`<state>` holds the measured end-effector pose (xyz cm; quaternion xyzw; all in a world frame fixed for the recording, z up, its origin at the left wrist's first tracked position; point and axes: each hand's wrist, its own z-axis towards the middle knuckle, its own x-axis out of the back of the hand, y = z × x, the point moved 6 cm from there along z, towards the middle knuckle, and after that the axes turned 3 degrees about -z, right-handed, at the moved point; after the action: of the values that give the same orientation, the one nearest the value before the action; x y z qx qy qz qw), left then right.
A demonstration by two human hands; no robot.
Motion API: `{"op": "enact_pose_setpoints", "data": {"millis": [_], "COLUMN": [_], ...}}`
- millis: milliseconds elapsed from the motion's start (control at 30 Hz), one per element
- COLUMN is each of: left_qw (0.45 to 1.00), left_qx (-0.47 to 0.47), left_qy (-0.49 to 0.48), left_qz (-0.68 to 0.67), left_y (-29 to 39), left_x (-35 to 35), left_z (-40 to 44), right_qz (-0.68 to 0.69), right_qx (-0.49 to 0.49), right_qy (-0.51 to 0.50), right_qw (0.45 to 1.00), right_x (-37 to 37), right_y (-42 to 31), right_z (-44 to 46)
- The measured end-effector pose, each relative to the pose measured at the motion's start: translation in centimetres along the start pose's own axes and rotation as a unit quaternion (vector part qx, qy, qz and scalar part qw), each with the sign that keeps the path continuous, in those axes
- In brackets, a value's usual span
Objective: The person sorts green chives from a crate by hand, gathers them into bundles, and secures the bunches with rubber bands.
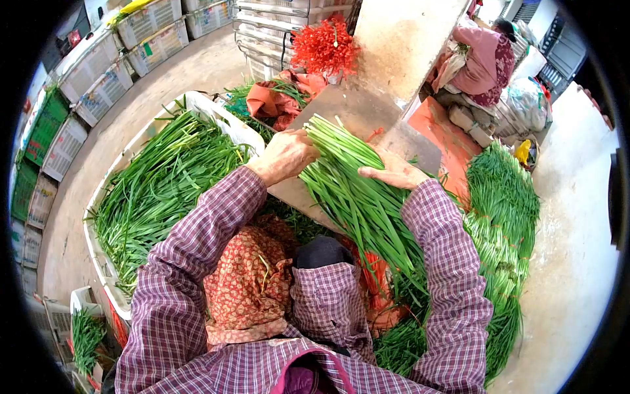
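Observation:
A bunch of garlic chives (354, 190) lies slantwise over the brown board (328, 108) in front of me, pale stem ends away from me and green leaves trailing toward my lap. My right hand (392, 169) grips its right side, thumb on top and fingers hidden beneath. At the upper left edge of the bunch, my left hand (287, 157) is closed, fingertips pinched against the stems. Just left of that hand stands a white crate (98, 256) heaped with loose chives (170, 174).
Tied chive bunches (502, 210) are piled along the wall on my right. Red ties (325, 47) hang beyond the board, beside an upright panel (397, 49). Another person (479, 62) sits at the upper right. Stacked crates (102, 82) line the left side.

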<state>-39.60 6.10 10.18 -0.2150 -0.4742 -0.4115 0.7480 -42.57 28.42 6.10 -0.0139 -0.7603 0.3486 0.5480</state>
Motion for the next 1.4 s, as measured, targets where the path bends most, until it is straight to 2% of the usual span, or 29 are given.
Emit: {"op": "enact_pose_setpoints", "data": {"millis": [67, 167, 233, 300, 367, 400, 433, 533, 600, 700, 733, 800, 900, 933, 1067, 1100, 1167, 1200, 1233, 1333, 1367, 1400], "left_qw": [0.999, 0.998, 0.998, 0.997, 0.995, 0.994, 0.989, 0.983, 0.993, 0.992, 0.992, 0.977, 0.967, 0.974, 0.966, 0.972, 0.975, 0.984, 0.984, 0.984, 0.983, 0.983], "left_qx": [0.0, 0.042, 0.054, 0.066, 0.085, 0.1, 0.139, 0.175, 0.074, -0.014, -0.014, -0.063, -0.081, -0.111, -0.112, -0.102, -0.083, -0.084, -0.084, -0.061, -0.058, -0.055], "left_qy": [0.028, 0.047, 0.035, 0.025, 0.043, 0.021, 0.04, 0.01, 0.061, -0.083, -0.083, -0.165, -0.173, -0.094, -0.137, -0.157, -0.197, -0.155, -0.156, -0.168, -0.172, -0.177], "left_qz": [0.027, 0.009, 0.011, 0.015, 0.027, 0.041, 0.026, 0.058, 0.068, 0.099, 0.097, 0.12, 0.17, 0.174, 0.188, 0.144, 0.057, 0.029, 0.029, 0.004, 0.009, 0.014], "left_y": [-0.6, -1.0, -1.5, -1.8, -1.9, -2.2, -2.7, -2.5, -0.3, 3.4, 3.9, 5.2, 4.2, 4.2, 3.3, 3.1, 2.6, 2.6, 2.4, 2.1, 2.2, 2.3], "left_x": [-0.6, -1.3, -2.4, -2.8, -2.2, -1.7, -0.8, 3.3, 5.3, 2.3, 1.7, -0.8, -3.4, -3.6, -5.5, -5.7, -6.0, -5.7, -5.9, -6.2, -6.2, -6.1], "left_z": [-0.1, 0.1, 0.0, -0.3, -0.8, -1.0, -1.2, -1.4, -1.0, -0.1, 0.4, 0.9, 2.6, 3.2, 5.1, 5.3, 5.5, 5.4, 5.3, 5.2, 5.4, 5.4], "right_qz": [0.04, -0.026, -0.202, -0.205, -0.197, -0.203, -0.2, -0.201, -0.204, -0.215, -0.217, -0.215, -0.232, -0.227, -0.216, -0.216, -0.236, -0.281, -0.281, -0.29, -0.303, -0.265], "right_qx": [-0.008, -0.034, -0.17, -0.159, -0.151, -0.13, -0.133, -0.117, -0.114, -0.115, -0.115, -0.119, -0.117, -0.126, -0.144, -0.144, -0.136, -0.126, -0.125, 0.01, 0.039, 0.058], "right_qy": [-0.01, 0.001, -0.012, 0.015, 0.078, 0.122, 0.119, 0.127, 0.13, 0.129, 0.132, 0.127, 0.138, 0.118, 0.082, 0.081, 0.1, 0.168, 0.168, 0.317, 0.329, 0.303], "right_qw": [0.999, 0.999, 0.964, 0.965, 0.966, 0.963, 0.963, 0.964, 0.964, 0.961, 0.96, 0.961, 0.956, 0.959, 0.962, 0.962, 0.957, 0.936, 0.937, 0.903, 0.894, 0.914], "right_x": [0.0, 0.2, 0.1, -0.9, -1.3, -1.7, -1.9, -1.7, -1.7, -1.7, -1.8, -1.6, -2.1, -2.0, -1.9, -1.9, -1.5, -1.1, -1.1, 0.6, 0.1, -1.4], "right_y": [-0.1, -2.1, -4.0, -4.0, -4.0, -3.8, -3.6, -3.8, -3.7, -3.9, -3.8, -4.2, -3.1, -3.2, -2.7, -2.5, -2.6, -3.5, -3.9, -8.4, -10.3, -11.2], "right_z": [-0.1, -0.9, -2.3, -2.4, -2.8, -2.9, -3.0, -2.8, -2.7, -2.7, -2.7, -2.9, -2.5, -2.4, -1.8, -1.7, -1.6, -2.2, -2.7, -5.8, -6.6, -7.0]}}
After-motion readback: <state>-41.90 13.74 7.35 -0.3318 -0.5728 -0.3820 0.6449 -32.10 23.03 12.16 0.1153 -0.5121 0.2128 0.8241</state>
